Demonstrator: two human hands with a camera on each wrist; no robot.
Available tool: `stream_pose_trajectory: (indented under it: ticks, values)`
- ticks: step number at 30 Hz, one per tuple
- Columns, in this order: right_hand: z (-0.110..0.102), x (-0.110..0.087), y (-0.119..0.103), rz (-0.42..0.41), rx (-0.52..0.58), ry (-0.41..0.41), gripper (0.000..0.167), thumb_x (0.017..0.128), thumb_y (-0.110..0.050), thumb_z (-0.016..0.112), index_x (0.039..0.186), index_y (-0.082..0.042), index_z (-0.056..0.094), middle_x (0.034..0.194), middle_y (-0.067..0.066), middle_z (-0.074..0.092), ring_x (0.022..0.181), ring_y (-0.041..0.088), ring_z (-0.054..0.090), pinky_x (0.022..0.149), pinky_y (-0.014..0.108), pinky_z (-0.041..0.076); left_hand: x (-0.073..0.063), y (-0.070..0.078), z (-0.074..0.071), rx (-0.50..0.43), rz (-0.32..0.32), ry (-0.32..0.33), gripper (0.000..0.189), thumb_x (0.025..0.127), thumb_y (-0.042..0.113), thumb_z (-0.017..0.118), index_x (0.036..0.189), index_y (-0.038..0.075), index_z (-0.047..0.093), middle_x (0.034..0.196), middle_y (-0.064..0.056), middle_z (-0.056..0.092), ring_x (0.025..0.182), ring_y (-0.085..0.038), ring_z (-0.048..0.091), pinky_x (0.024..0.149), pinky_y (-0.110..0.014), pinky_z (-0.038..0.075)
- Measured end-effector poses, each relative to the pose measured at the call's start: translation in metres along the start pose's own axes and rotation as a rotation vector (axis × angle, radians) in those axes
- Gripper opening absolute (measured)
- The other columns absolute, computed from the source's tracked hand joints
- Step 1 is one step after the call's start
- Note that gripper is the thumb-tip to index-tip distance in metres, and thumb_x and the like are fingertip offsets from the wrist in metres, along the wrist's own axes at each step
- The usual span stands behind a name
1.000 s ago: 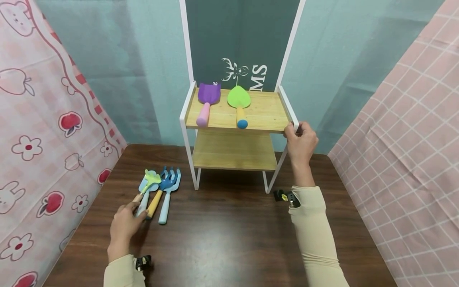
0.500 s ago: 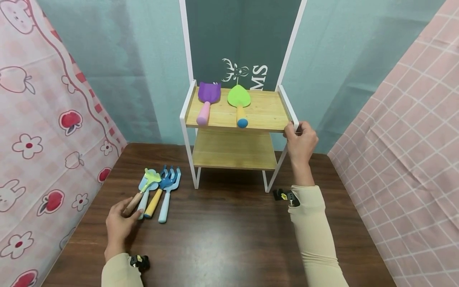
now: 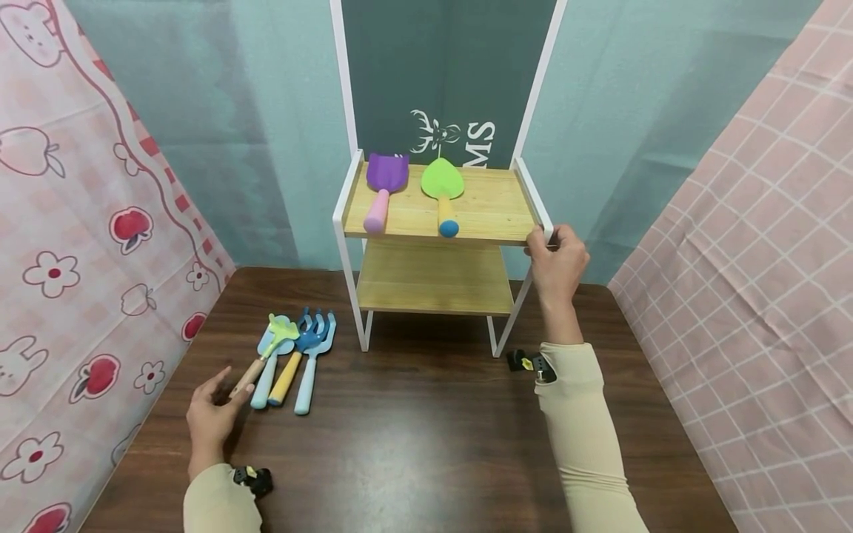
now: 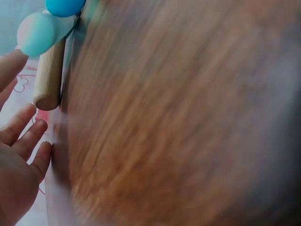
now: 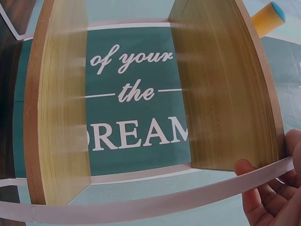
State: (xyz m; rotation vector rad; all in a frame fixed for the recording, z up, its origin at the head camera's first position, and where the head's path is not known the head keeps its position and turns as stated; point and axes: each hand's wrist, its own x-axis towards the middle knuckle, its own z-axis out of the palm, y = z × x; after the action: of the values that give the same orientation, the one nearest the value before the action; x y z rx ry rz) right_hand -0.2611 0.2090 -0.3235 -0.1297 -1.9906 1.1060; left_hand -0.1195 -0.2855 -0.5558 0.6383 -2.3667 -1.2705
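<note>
My left hand is around the lower end of a wooden-handled small rake with a light green head, its fingers spread. In the left wrist view, the fingers are loosely extended beside the handle end, not curled round it. This rake lies across a light-blue tool; beside them are a yellow-handled blue rake and a light-blue fork. With thumb and fingers, my right hand grips the top right front corner of a two-tier shelf, around the white frame.
On the top board lie a purple shovel with a pink handle and a green trowel with a yellow handle. The lower board is under them. A brown table stands between patterned cloth and pink checked cloth.
My left hand has drawn back down and left toward the end of the wooden handle, and its fingers have spread. My right hand stays on the shelf corner.
</note>
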Motion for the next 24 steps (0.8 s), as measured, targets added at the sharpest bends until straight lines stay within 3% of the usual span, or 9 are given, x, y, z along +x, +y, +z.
stream_pose_trajectory:
  ticks: [2, 5, 8, 10, 24]
  values:
    - [0.0, -0.0004, -0.0003, 0.007, 0.004, -0.002, 0.025, 0.083, -0.024, 0.059, 0.074, -0.001, 0.064, 0.065, 0.008, 0.067, 0.051, -0.004, 0.05, 0.046, 0.018, 0.033, 0.0013, -0.0018, -0.0007, 0.006, -0.007, -0.014, 0.056, 0.078, 0.019, 0.077, 0.128, 0.005, 0.056, 0.122, -0.019, 0.049, 0.102, -0.029, 0.053, 0.076, -0.014, 0.041]
    - [0.0001, -0.0007, -0.0004, 0.011, 0.008, -0.007, 0.025, 0.084, -0.024, 0.058, 0.074, -0.001, 0.063, 0.065, 0.009, 0.067, 0.051, -0.007, 0.05, 0.046, 0.018, 0.033, 0.0028, -0.0038, -0.0026, 0.014, -0.022, -0.042, 0.058, 0.077, 0.021, 0.078, 0.128, 0.003, 0.056, 0.125, -0.021, 0.047, 0.109, -0.032, 0.051, 0.086, -0.028, 0.045]
    - [-0.0003, -0.0007, -0.0007, 0.006, 0.012, -0.009, 0.025, 0.084, -0.024, 0.058, 0.075, -0.001, 0.063, 0.066, 0.01, 0.067, 0.051, -0.006, 0.051, 0.046, 0.018, 0.033, 0.0041, -0.0057, -0.0048, 0.025, -0.045, -0.066, 0.059, 0.077, 0.024, 0.077, 0.128, 0.002, 0.056, 0.131, -0.023, 0.044, 0.118, -0.037, 0.043, 0.095, -0.047, 0.037]
    - [-0.0007, -0.0006, -0.0012, 0.002, 0.011, -0.007, 0.025, 0.085, -0.024, 0.058, 0.075, -0.001, 0.063, 0.066, 0.01, 0.067, 0.051, -0.004, 0.053, 0.046, 0.018, 0.034, 0.0052, -0.0066, -0.0054, 0.033, -0.053, -0.078, 0.059, 0.077, 0.024, 0.077, 0.127, 0.001, 0.056, 0.134, -0.025, 0.041, 0.122, -0.04, 0.038, 0.097, -0.052, 0.032]
    - [-0.0009, -0.0011, -0.0007, 0.001, 0.003, -0.017, 0.027, 0.085, -0.026, 0.057, 0.075, -0.001, 0.063, 0.067, 0.011, 0.067, 0.053, 0.002, 0.057, 0.045, 0.018, 0.033, 0.0078, 0.0003, -0.0014, 0.151, -0.051, -0.08, 0.046, 0.08, 0.017, 0.074, 0.115, -0.009, 0.06, 0.132, -0.031, 0.04, 0.122, -0.049, 0.031, 0.101, -0.056, 0.017]
